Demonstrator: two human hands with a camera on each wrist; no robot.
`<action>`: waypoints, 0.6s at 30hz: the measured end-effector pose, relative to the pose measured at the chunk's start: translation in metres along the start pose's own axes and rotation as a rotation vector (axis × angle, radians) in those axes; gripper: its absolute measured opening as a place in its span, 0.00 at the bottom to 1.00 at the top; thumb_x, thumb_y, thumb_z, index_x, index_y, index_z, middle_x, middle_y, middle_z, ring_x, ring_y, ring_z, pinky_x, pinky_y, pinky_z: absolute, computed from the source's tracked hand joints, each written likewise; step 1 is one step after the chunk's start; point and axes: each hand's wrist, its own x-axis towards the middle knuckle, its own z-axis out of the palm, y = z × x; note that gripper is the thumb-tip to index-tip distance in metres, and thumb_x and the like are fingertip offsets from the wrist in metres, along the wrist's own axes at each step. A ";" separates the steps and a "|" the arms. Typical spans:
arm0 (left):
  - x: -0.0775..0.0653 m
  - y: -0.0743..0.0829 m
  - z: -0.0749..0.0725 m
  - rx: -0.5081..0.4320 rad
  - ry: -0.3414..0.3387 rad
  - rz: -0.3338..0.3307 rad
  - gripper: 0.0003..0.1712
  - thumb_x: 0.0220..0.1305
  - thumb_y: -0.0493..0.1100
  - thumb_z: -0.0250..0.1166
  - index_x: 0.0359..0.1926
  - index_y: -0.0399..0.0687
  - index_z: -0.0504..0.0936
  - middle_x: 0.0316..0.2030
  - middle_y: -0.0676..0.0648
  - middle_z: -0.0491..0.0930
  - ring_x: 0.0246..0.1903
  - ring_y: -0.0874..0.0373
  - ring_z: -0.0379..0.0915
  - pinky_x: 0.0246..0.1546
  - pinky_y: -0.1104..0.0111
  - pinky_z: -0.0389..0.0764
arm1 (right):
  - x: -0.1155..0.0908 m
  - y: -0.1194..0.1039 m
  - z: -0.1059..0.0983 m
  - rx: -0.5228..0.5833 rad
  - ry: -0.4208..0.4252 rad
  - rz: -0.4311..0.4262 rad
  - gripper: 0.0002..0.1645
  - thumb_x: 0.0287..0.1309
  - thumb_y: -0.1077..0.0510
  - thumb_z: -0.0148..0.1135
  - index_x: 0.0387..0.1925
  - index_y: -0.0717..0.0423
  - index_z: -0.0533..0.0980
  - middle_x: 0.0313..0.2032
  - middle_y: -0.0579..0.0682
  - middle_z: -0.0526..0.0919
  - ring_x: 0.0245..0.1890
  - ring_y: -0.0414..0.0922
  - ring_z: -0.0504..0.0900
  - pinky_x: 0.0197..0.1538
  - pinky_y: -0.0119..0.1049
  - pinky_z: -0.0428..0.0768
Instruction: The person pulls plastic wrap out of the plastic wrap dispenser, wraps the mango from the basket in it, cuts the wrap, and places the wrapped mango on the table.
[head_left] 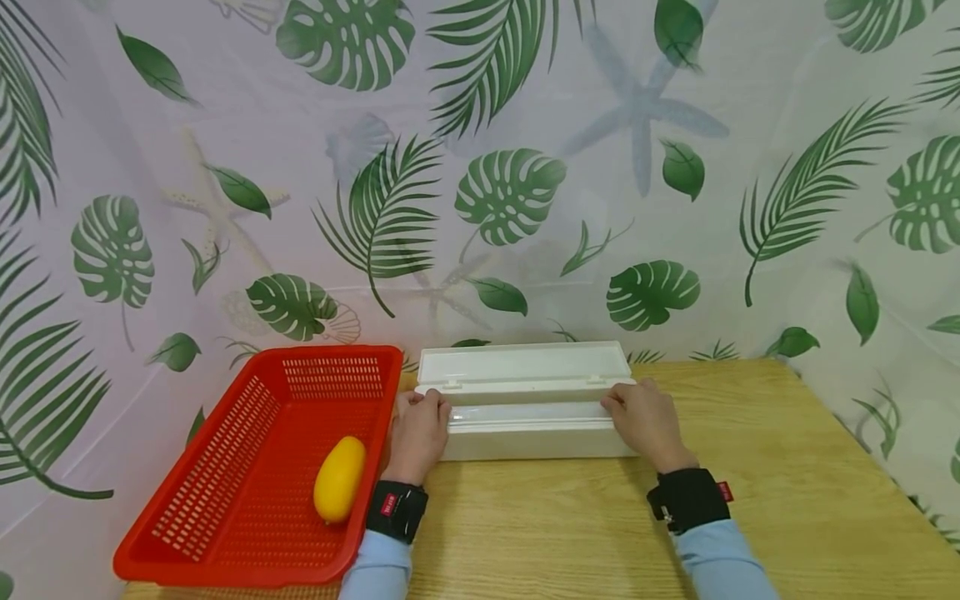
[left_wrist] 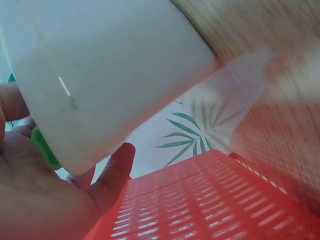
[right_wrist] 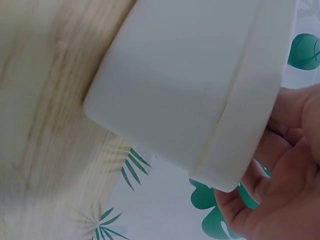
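A long white cling film dispenser box (head_left: 540, 443) lies on the table with its hinged lid (head_left: 525, 363) standing up at the back. Clear film and a pale roll (head_left: 532, 414) show inside. My left hand (head_left: 418, 433) grips the left end, fingers bent over the upper edge. In the left wrist view its fingers (left_wrist: 117, 167) curl about that end, with a small green piece (left_wrist: 44, 149) beside the palm. At the opposite end my right hand (head_left: 648, 421) holds the corner. The right wrist view shows its fingers (right_wrist: 232, 205) bent behind the rim.
A red plastic basket (head_left: 225, 575) stands left of the dispenser, close against the left wrist. Inside it lies a yellow oval fruit (head_left: 340, 480). The wooden table (head_left: 540, 533) ends at a leaf-patterned cloth (head_left: 555, 275) behind.
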 end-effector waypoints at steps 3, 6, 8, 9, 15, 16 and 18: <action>0.000 0.000 0.001 0.002 0.016 0.018 0.06 0.63 0.43 0.57 0.32 0.45 0.77 0.24 0.44 0.80 0.49 0.46 0.59 0.38 0.54 0.75 | -0.001 0.000 0.000 0.008 -0.003 0.021 0.09 0.59 0.59 0.57 0.32 0.60 0.79 0.25 0.55 0.81 0.31 0.53 0.69 0.33 0.53 0.67; 0.000 -0.001 0.003 0.014 0.023 0.023 0.07 0.63 0.43 0.57 0.33 0.44 0.76 0.25 0.44 0.80 0.48 0.46 0.59 0.37 0.54 0.75 | -0.001 -0.001 0.001 0.003 0.002 0.029 0.09 0.59 0.58 0.56 0.32 0.60 0.79 0.25 0.55 0.81 0.32 0.54 0.69 0.34 0.54 0.67; 0.000 -0.001 0.003 0.025 0.027 0.025 0.07 0.64 0.43 0.56 0.34 0.44 0.75 0.25 0.42 0.80 0.48 0.46 0.59 0.36 0.54 0.76 | -0.002 -0.001 0.002 0.002 0.007 0.032 0.09 0.59 0.59 0.56 0.32 0.60 0.78 0.25 0.55 0.81 0.33 0.56 0.69 0.35 0.56 0.67; 0.000 -0.001 0.003 0.028 0.028 0.024 0.08 0.64 0.43 0.56 0.35 0.43 0.75 0.25 0.42 0.80 0.48 0.46 0.59 0.36 0.53 0.76 | -0.002 -0.001 0.003 0.001 0.008 0.033 0.09 0.59 0.59 0.56 0.32 0.60 0.78 0.25 0.55 0.80 0.34 0.56 0.70 0.35 0.57 0.68; -0.003 -0.001 0.002 0.038 0.033 0.029 0.08 0.65 0.43 0.55 0.37 0.43 0.73 0.28 0.40 0.80 0.50 0.45 0.61 0.35 0.50 0.78 | -0.004 -0.004 0.004 0.015 0.017 0.049 0.09 0.59 0.59 0.56 0.31 0.62 0.77 0.26 0.57 0.81 0.38 0.60 0.71 0.38 0.60 0.67; -0.003 -0.001 0.002 0.039 0.032 0.033 0.08 0.65 0.44 0.55 0.37 0.43 0.72 0.29 0.39 0.80 0.50 0.45 0.61 0.34 0.50 0.79 | -0.005 -0.004 0.005 0.017 0.024 0.052 0.09 0.59 0.59 0.55 0.31 0.62 0.77 0.26 0.58 0.81 0.39 0.61 0.71 0.38 0.61 0.67; -0.003 -0.001 0.002 0.045 0.032 0.035 0.08 0.66 0.44 0.55 0.38 0.43 0.72 0.31 0.38 0.80 0.50 0.44 0.62 0.34 0.48 0.79 | -0.005 -0.005 0.005 0.022 0.036 0.054 0.09 0.60 0.59 0.55 0.31 0.62 0.76 0.26 0.58 0.81 0.39 0.61 0.71 0.39 0.61 0.67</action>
